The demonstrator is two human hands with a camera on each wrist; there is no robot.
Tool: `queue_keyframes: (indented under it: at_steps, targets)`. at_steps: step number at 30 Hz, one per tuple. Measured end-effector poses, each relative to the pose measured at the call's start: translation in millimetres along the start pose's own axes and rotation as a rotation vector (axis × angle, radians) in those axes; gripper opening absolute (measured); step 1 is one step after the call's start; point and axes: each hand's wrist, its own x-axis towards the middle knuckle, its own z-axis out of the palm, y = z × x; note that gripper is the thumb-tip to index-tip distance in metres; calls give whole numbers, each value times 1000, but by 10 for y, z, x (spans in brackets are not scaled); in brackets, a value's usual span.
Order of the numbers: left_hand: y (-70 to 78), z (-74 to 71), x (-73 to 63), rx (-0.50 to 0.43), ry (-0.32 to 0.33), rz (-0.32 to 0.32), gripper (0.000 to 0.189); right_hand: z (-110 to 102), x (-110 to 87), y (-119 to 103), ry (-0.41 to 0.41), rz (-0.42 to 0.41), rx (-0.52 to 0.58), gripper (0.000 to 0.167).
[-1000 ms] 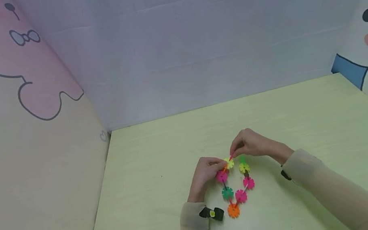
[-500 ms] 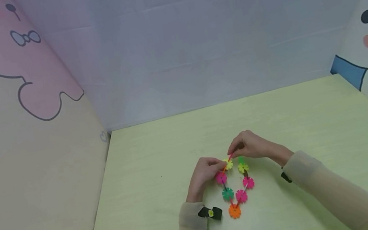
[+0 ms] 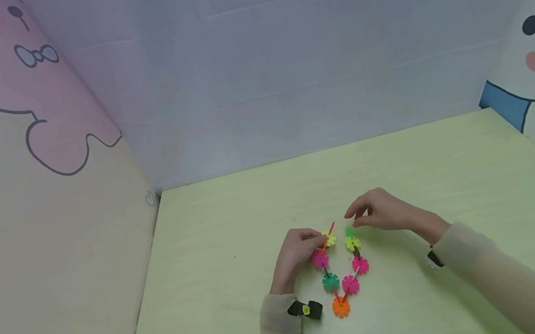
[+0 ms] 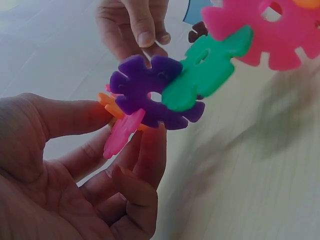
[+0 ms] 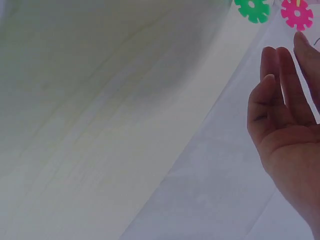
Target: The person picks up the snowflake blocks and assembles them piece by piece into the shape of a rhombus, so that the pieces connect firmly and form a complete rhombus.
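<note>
A chain of plastic snowflake discs curves in a U in the head view, with an orange disc [image 3: 341, 307] at its near bend. My left hand [image 3: 298, 251] pinches the chain's left arm near the yellow disc [image 3: 330, 238]. In the left wrist view, thumb and fingers hold an orange disc [image 4: 111, 106] beside a pink disc [image 4: 123, 133] and a purple disc [image 4: 131, 82]. A pinkish-red disc [image 3: 332, 226] tops this arm. A light green disc [image 3: 350, 231] ends the other arm. My right hand [image 3: 383, 211] hovers just right of it, thumb and fingers parted, holding nothing.
The pale yellow-green tabletop [image 3: 233, 215] stretches around both hands. A whitish sheet [image 3: 303, 65] hangs behind its far edge. Walls with cartoon figures flank it, including a left panel [image 3: 44, 242]. Black bands, such as the left wrist band [image 3: 306, 309], sit at the cuffs.
My right hand has let go of the pinkish-red disc at the left arm's tip and moved right, its fingers parting. My left hand keeps its hold in nearly the same place.
</note>
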Motion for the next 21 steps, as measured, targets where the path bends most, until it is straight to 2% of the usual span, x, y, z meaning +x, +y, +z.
queue_keyframes:
  at_steps: [9, 15, 21]
  targets:
    - [16, 5, -29, -56, 21, -12, 15, -210, -410, 81, -69, 126, -82, 29]
    - [-3, 13, -11, -58, 40, -9, 15, -222, -725, 212, -143, 199, -124, 38]
    - [-21, 14, -3, -71, 51, 1, 15, -229, -988, 247, -163, 238, -157, 46]
